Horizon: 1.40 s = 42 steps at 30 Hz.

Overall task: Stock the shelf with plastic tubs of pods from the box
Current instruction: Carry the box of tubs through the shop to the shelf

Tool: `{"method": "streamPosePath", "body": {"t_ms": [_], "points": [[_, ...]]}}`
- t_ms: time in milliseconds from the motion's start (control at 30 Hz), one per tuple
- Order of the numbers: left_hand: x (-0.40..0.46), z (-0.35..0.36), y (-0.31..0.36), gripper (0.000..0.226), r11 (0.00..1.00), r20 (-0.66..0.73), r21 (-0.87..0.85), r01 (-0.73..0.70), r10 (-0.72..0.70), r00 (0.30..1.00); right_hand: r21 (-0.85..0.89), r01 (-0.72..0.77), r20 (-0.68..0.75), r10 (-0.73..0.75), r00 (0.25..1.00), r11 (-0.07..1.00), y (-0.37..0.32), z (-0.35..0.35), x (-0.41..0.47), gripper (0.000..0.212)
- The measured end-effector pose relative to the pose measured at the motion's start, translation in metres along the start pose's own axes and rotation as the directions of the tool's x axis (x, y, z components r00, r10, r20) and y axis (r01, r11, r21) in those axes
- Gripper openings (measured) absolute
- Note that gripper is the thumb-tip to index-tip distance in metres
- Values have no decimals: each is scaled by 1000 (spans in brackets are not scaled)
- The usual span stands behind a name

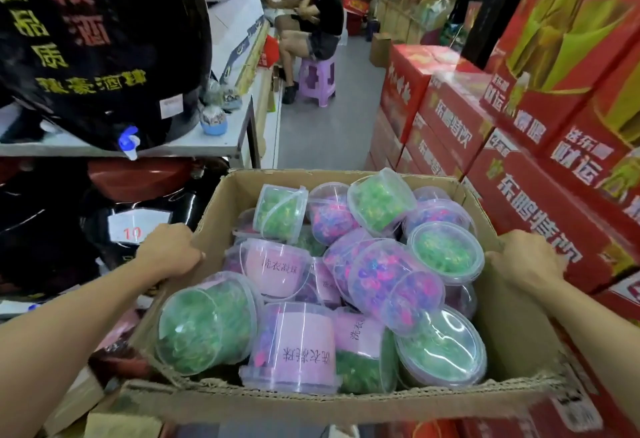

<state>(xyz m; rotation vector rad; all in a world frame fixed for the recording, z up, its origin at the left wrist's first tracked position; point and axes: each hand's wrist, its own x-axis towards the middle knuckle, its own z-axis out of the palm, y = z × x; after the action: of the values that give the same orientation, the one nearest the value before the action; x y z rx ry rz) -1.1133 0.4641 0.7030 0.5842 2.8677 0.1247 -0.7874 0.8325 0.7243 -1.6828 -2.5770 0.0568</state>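
Two bare forearms enter from the lower corners, no sleeves in view up to the frame edge. Left hand [168, 249] and right hand [526, 257]: no gloves, and no rings, watch or bands that can be made out, though the fingers are mostly hidden.

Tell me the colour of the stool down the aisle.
Light purple; the stool shows in the head view, beyond the box.
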Motion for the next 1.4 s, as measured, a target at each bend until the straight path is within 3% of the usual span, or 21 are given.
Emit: {"method": "streamPosePath", "body": {"t_ms": [233,400,733,833,1133,1233,1400], "points": [[72,-15,49,29,1000,17,-11,25,-25,1000,63,32,37,-34,999,997,-28,0,101,16],[117,-32,81,25,998,-28,-24,57,-58,998,59,24,-1,-24,1000,998,-48,-9,166,24],[214,-77,117,32,998,-74,50,31,-27,997,41,76,-66,-73,995,996,-100,-20,264,24],[249,-88,123,26,999,-64,28,26,-24,998,34,75,-76,-72,994,997,-120,-25,292,25],[378,-130,143,30,998,-88,59,-35,40,995,45,55,-31,-53,998,997,-186,-31,383,32],[418,-144,147,21,998,-100,46,-37,41,994,71,53,-37,-50,998,996,-210,-33,408,27],[464,-153,157,35,1000,-85,5,-2,2,996,62,60,-70,-56,996,996,-235,-41,453,21]]}}
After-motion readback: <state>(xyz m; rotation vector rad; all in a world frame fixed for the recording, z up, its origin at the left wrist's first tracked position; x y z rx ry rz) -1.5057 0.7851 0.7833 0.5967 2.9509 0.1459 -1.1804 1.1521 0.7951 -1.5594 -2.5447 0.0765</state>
